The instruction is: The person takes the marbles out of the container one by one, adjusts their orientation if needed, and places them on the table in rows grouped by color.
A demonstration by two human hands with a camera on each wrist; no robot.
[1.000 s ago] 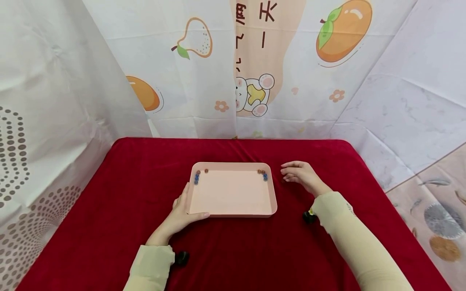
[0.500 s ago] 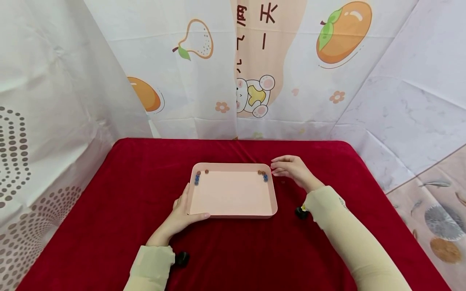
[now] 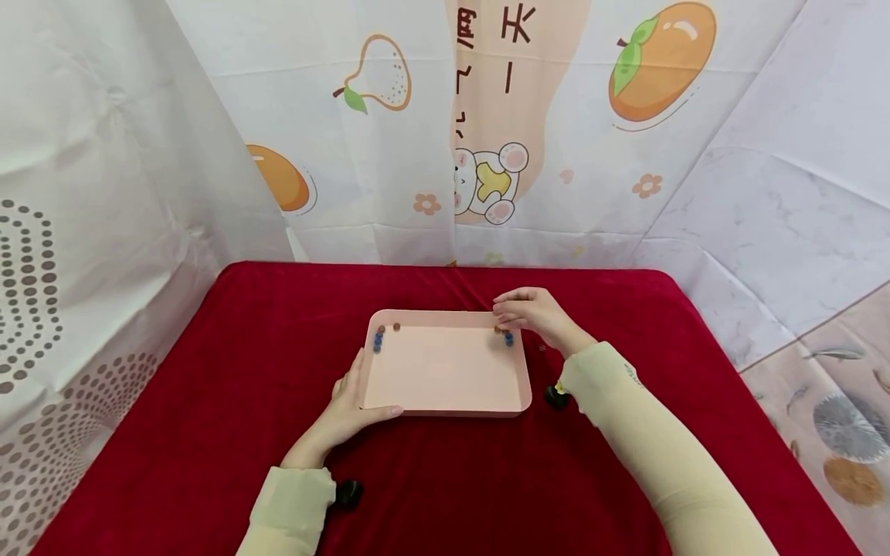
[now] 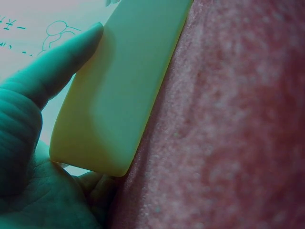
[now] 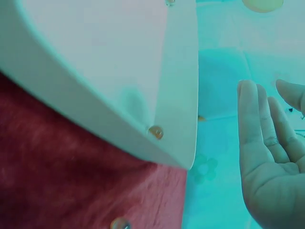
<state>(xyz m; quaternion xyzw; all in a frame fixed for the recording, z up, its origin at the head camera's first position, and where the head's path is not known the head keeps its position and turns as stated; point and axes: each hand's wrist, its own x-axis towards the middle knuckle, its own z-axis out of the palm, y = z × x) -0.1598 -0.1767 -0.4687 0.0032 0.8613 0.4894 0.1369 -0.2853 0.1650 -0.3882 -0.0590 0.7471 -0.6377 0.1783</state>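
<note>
A pink rectangular tray (image 3: 445, 371) lies on the table. My left hand (image 3: 345, 409) grips its near left corner, thumb along the front wall and fingers along the left side; the left wrist view shows the thumb (image 4: 62, 67) on the rim. Over the far right corner hovers my right hand (image 3: 535, 313), its fingers (image 5: 252, 124) mostly straight; the thumb side is cut off, hiding any pinched thing. Below it sit brown beads (image 3: 497, 330) and blue beads (image 3: 509, 339). Brown beads (image 3: 396, 327) and blue beads (image 3: 378, 340) line the far left corner.
A small bead (image 3: 542, 348) lies on the red cloth (image 3: 445, 486) just right of the tray. The cloth covers the whole table. Printed white curtains (image 3: 389, 170) hang behind the table's far edge and along both sides.
My right hand has moved left and away from me, from beside the tray to above its far right corner. The left hand and tray stay in place.
</note>
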